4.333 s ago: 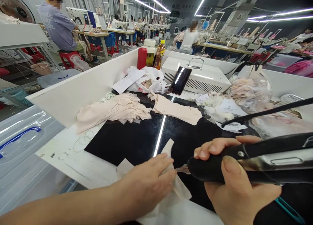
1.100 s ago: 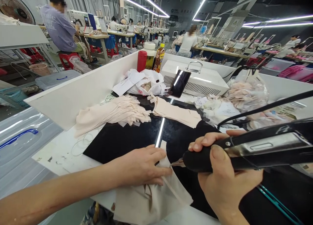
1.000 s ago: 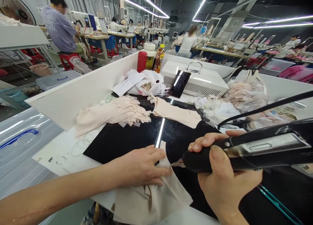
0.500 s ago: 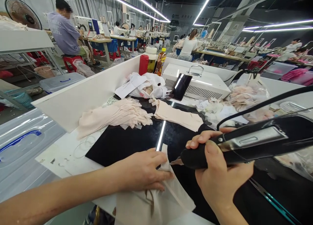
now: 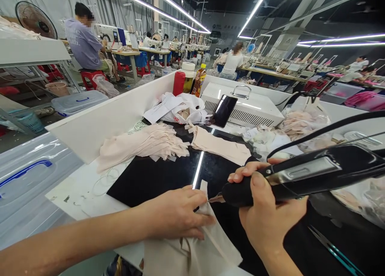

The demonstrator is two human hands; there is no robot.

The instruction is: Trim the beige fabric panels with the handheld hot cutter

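Note:
My left hand (image 5: pixel 179 214) lies over a pale beige fabric piece (image 5: pixel 216 244), its fingers outstretched and slightly apart, holding it down near the front edge of the black mat (image 5: pixel 156 180). The fabric has folds below the fingers, and a narrow strip of it points away past the fingertips. Wrapped around a black corded hand tool (image 5: pixel 309 172) with a metal plate on its side is my right hand (image 5: pixel 267 212). The tool's rounded black end faces left, beside a small dark-pink tip close to the fabric.
Behind lie a fanned pile of beige pieces (image 5: pixel 141 144) and a flat stack (image 5: pixel 221 144). A phone (image 5: pixel 224 111) leans on a white vented box (image 5: pixel 243 103). Teal-handled tweezers (image 5: pixel 337 252) lie at right. A white side panel (image 5: pixel 99 119) borders the left; plastic bags (image 5: pixel 306 117) sit back right.
The whole view has shifted slightly. Both hands, the fabric and the black tool keep nearly the same places relative to each other.

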